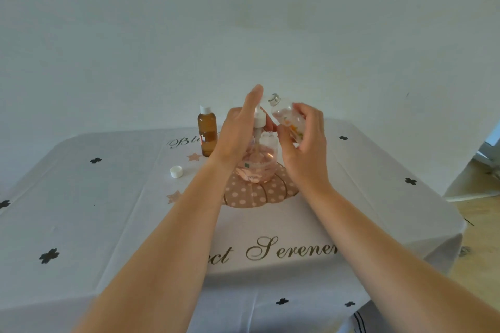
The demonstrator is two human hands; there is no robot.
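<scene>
A clear pump bottle [257, 167] with pinkish liquid stands at the middle of the table. Its white pump head [259, 119] rises between my hands. My left hand [239, 130] lies against the pump with straight fingers pointing up. My right hand [305, 140] grips a small clear bottle [286, 116], tilted with its open neck up and to the left, just right of the pump head. Where the pump's spout points is hidden by my left hand.
An amber bottle [207, 132] with a white cap stands left of the pump bottle. A loose white cap [176, 171] lies on the white printed tablecloth [108, 211]. The table's right edge drops to a wooden floor [476, 211]. A white wall rises behind.
</scene>
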